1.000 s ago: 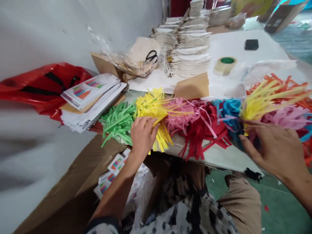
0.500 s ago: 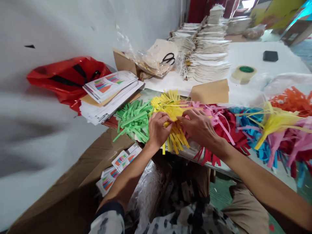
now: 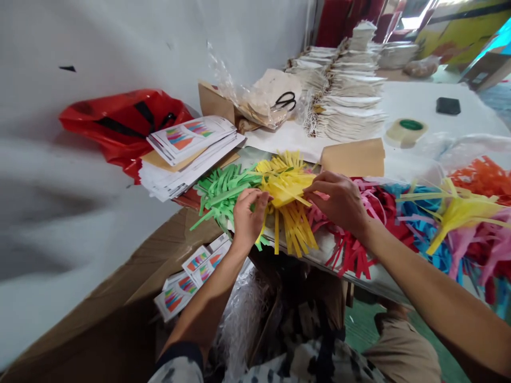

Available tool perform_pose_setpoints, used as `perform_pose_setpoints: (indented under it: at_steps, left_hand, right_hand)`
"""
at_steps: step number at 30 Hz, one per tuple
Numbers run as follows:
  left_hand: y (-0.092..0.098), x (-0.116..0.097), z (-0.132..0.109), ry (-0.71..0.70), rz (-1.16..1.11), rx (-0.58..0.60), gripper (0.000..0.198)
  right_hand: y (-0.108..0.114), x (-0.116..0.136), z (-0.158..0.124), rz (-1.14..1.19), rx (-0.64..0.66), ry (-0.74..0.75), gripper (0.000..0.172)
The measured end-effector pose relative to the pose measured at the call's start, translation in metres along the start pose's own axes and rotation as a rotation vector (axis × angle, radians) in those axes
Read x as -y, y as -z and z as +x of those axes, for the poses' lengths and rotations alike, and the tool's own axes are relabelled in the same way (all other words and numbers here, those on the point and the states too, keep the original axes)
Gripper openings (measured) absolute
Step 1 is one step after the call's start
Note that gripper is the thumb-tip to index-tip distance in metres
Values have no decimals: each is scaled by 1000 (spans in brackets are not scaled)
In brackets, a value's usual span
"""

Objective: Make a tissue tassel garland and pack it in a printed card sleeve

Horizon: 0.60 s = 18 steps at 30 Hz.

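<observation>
Beside a pale wall [image 3: 131, 42], a crowded bench [image 3: 389, 276] is spread with heaps of cut paper strips. Yellow strips [image 3: 285, 186] are laid between the two hands, with their ends hung over the front edge. At the left hand [image 3: 248, 215], thumb and fingers are drawn into a narrow curl at the near left side of the yellow; whether a strip is pinched there cannot be told. By the right hand [image 3: 339, 202], the far right side of the yellow is met with the fingertips, the thumb set slightly apart; a firm grip cannot be made out. Half a second ago both hands were brought nearly together over the yellow; now a wider gap is left, and more of the bunch is uncovered. By this, the strips seem to have been loosened or spread, with their placing apparently almost settled. Green strips [image 3: 221, 194] are heaped just left of the left hand. Red strips [image 3: 351, 247] are piled below the right wrist, and blue strips [image 3: 429, 239] farther right. Beyond the right hand, a brown card [image 3: 353, 158] is propped, with a tape roll [image 3: 407, 133] farther out.
</observation>
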<state>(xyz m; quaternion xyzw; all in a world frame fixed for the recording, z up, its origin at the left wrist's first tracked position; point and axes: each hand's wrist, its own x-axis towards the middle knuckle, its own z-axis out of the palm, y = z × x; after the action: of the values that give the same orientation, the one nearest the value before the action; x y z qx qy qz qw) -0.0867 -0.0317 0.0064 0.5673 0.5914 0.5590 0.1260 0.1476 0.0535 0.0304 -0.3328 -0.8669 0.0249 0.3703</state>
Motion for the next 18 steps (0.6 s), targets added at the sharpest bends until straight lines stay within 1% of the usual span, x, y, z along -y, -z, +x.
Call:
perform_pose_setpoints:
  at_steps: [5,10,13,14,16,17,18]
  left_hand:
    - [-6,-2,-10,150,-50,121,48]
    - [-14,-3,-15,289,-149,105,30]
    - [-17,0,-17,363,-170,157,27]
    - [-16,1,-17,373,-166,172,27]
    - [-13,3,-14,362,-136,158,21]
    - [-11,5,-11,321,-99,147,17]
    - [-9,6,-6,254,-50,148,18]
  right_hand:
    - [-2,7,-3,-72,4,17,12]
    - [-4,11,-6,-148,20,56,14]
    - [-5,13,-11,-173,28,93,15]
    - [-6,14,-13,-176,41,111,15]
    - [-7,15,-18,-175,58,141,15]
    - [-7,15,-21,-174,57,150,15]
    - [-8,14,-23,-173,49,155,15]
